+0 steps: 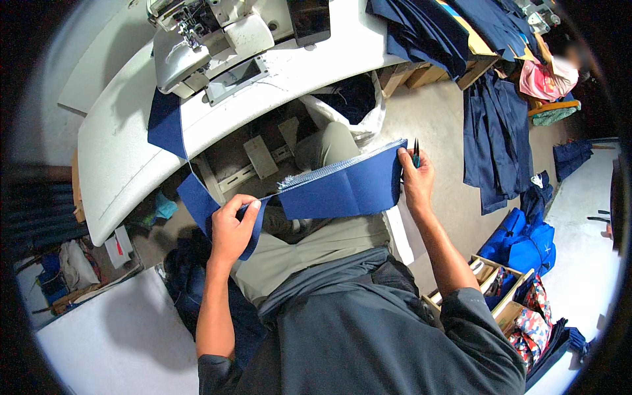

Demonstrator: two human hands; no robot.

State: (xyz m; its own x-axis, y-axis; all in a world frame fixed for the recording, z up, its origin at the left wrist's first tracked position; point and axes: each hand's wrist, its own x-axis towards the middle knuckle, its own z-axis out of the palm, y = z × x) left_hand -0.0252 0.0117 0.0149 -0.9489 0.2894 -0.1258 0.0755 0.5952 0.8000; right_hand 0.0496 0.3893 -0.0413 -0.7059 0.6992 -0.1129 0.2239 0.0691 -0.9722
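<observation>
My right hand (415,174) grips the right end of a stack of blue fabric pieces (339,194) with serged pale edges along the top, along with small black-and-teal thread snips (416,153). My left hand (237,224) pinches a blue piece (197,201) beside the stack's left end, where thin thread joins them. That thread runs on up toward another blue piece (164,122) hanging at the white table's edge, below the sewing machine (197,49). Both hands are above my lap.
The white table (112,171) curves across the front, with a phone (309,20) on it. Navy garments (494,145) hang at right over wooden crates. A co-worker (553,76) sits upper right. A white sack (365,125) is under the table. Blue bundles (517,243) and a wooden box (484,266) lie right.
</observation>
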